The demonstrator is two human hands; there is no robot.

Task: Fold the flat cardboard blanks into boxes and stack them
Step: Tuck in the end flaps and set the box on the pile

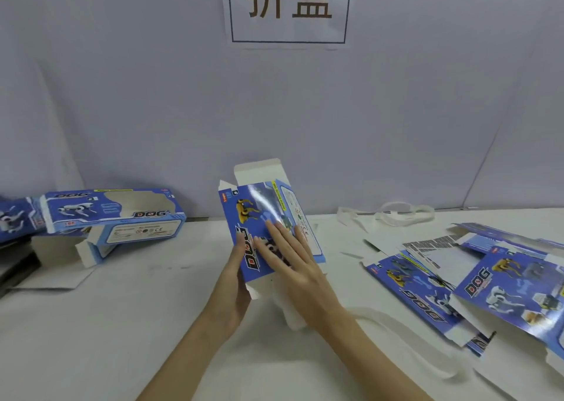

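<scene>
While one carton (268, 226) is mid-fold at the centre of the table (122, 324), most of the job looks undone. Left hand (233, 290) grips the carton's left edge, thumb over the printed face; right hand (293, 263) lies flat on that face, fingers (274, 232) straight, pressing. End flaps stand unclosed. Left of the carton: a small stack of folded boxes (116, 214). Right of it: a loose heap of flat blanks (476, 281), waiting. Behind those, plastic strapping (396, 214).
</scene>
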